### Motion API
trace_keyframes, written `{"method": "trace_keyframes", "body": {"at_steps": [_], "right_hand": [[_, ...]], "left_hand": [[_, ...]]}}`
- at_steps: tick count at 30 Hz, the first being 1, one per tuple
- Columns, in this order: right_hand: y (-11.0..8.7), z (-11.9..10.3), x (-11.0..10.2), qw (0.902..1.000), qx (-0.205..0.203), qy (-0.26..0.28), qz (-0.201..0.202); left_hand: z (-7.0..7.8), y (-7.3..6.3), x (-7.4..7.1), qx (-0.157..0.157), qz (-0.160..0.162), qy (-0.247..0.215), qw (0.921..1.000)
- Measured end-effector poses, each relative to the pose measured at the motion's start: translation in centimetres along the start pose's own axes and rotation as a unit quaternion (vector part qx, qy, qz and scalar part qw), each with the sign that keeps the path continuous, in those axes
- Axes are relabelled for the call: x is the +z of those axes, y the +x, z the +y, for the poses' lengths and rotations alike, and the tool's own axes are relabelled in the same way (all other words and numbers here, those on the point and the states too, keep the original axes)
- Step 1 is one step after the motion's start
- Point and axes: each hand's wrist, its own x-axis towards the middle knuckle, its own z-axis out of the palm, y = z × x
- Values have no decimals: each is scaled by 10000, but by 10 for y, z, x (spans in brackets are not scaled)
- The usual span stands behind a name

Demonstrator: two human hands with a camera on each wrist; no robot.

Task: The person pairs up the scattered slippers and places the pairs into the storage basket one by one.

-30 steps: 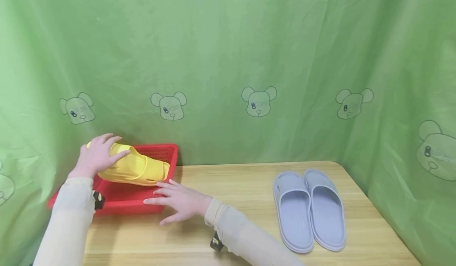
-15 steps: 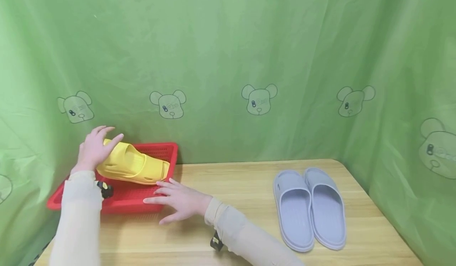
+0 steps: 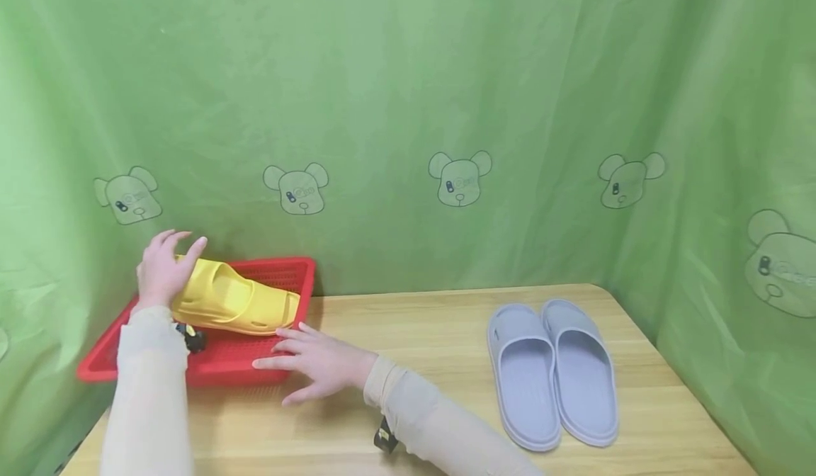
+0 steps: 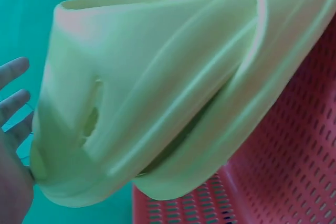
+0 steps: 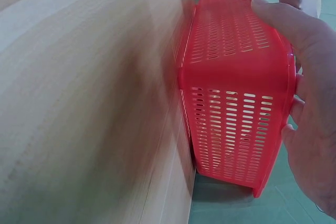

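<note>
Yellow slippers (image 3: 219, 295) lie tilted in the red basket (image 3: 223, 373), one end raised over the basket's left side. In the left wrist view, two yellow slippers (image 4: 157, 77) appear stacked against each other. My left hand (image 3: 162, 267) is at their raised end with its fingers extended; whether the palm bears on the slipper I cannot tell. Spread fingers of my right hand (image 3: 321, 363) rest at the basket's front right rim. In the right wrist view, the thumb of the right hand (image 5: 315, 98) reaches along the slotted basket (image 5: 231, 77).
A pair of grey slippers (image 3: 554, 377) stands side by side on the right of the wooden table (image 3: 408, 334). A green curtain (image 3: 382, 108) with bear-head prints hangs behind and along the sides. Part of the basket's left end reaches past the table's edge.
My left hand has slid left off the top of the yellow slippers to their raised end, its thumb lifting away. The right hand has stayed at the basket's rim.
</note>
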Motion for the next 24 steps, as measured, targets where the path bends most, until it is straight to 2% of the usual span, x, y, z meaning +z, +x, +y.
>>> {"method": "trace_keyframes", "body": {"at_steps": [10, 17, 24], "right_hand": [[0, -1, 5, 10000, 42, 15, -11], [-1, 0, 4, 10000, 62, 2, -8], [-2, -2, 5, 10000, -2, -4, 21]], "left_hand": [[-14, -4, 17, -203, -105, 649, 9976], [-22, -5, 24, -272, -225, 771, 9964], [-32, -10, 32, -390, -118, 666, 9969]]}}
